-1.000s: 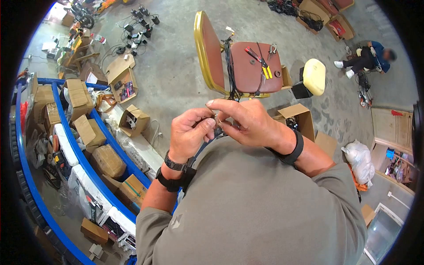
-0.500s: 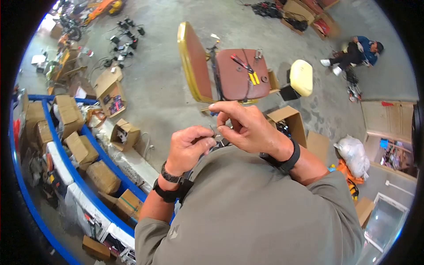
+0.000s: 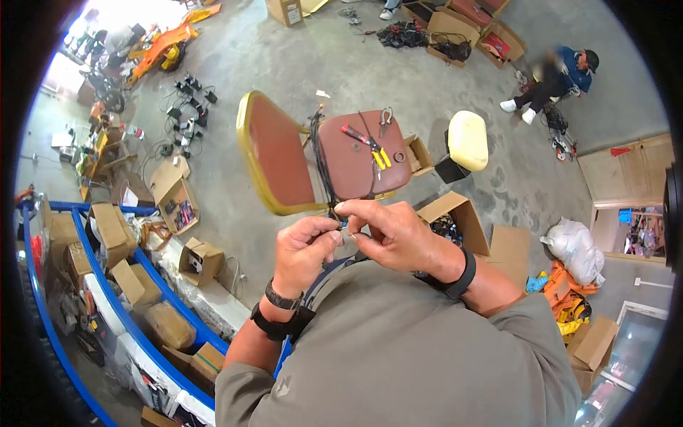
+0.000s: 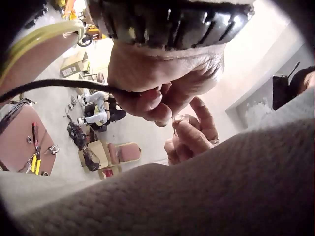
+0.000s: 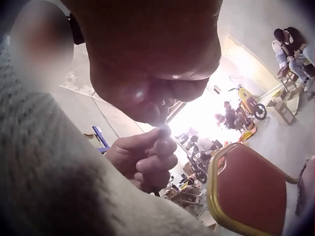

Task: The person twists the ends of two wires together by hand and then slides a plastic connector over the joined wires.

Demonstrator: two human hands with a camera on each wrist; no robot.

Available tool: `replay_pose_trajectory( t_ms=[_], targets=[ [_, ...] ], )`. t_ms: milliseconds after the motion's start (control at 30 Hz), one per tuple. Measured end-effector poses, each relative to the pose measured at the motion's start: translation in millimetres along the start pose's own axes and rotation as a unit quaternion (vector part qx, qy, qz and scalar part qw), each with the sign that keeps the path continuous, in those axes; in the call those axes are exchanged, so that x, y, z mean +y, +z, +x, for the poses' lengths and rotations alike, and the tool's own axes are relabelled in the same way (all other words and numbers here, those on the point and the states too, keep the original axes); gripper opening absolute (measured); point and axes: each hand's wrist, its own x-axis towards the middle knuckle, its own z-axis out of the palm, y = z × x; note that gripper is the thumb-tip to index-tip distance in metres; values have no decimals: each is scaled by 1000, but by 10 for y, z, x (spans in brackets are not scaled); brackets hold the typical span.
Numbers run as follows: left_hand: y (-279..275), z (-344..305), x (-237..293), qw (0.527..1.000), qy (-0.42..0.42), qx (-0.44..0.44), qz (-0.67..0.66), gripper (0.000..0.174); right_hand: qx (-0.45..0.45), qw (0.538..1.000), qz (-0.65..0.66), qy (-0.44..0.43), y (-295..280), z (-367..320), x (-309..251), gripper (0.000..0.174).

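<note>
In front of the chest, the left hand (image 3: 297, 257) pinches the end of a black cable (image 4: 59, 83), which runs back out of the fist in the left wrist view. Thin wire strands (image 4: 175, 124) stick out between its fingertips. Close by on the other side, the right hand (image 3: 403, 238) pinches these strands between thumb and fingertips; its index finger is bent over them. The right wrist view shows the left hand's (image 5: 147, 160) fingertips meeting the right hand (image 5: 157, 64), whose own fingers are mostly dark and hide the strands.
Ahead, a red chair (image 3: 356, 178) holds red-and-yellow pliers (image 3: 370, 147), grey pliers (image 3: 385, 122), a tape roll (image 3: 399, 156) and hanging black cables (image 3: 321, 160). A yellow stool (image 3: 467, 141) and an open box (image 3: 466, 217) lie right; blue shelving (image 3: 135, 313) with cartons left. A person (image 3: 562, 78) sits back right.
The view has shifted, so the chair appears lower and further left. The fingertips, apart half a second ago, are close together again, and the right index finger lies lower over the strands.
</note>
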Motion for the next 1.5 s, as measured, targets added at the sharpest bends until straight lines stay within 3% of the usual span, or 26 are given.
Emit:
replay_pose_trajectory(
  t_ms=[133,167,367,467,600,700,833,933,1133,1233,1500],
  targets=[
    [566,261,-37,999,-30,-9,-11,11,14,1000,3,-9,-533,-178,226,48],
    [700,333,-59,999,-35,-16,-13,11,32,999,12,-29,-658,-246,353,56],
    [1497,680,-72,988,-46,-122,79,6,46,995,65,67,-1440,-583,723,52],
    [1792,835,-88,991,-69,-97,60,7,59,989,87,109,-1738,-687,835,52],
    [2035,986,-138,996,-72,-40,35,8,62,995,72,44,-1958,-760,960,52],
    [2101,1053,-93,994,-98,-28,29,8,74,996,57,3,-1968,-772,1013,52],
    [2075,1126,-116,994,-60,-62,74,10,100,992,57,48,-2016,-776,1027,50],
    [2003,1158,-44,978,-62,-155,122,11,98,987,86,98,-1981,-719,974,51],
    [1700,1277,-45,986,-62,-136,68,10,136,987,26,77,-1750,-645,834,54],
    [1601,1332,-83,988,-61,-136,42,11,155,987,-23,21,-1577,-594,809,54],
    [1485,1313,-38,968,-83,-215,96,12,164,978,22,125,-1514,-633,712,53]
  ],
)
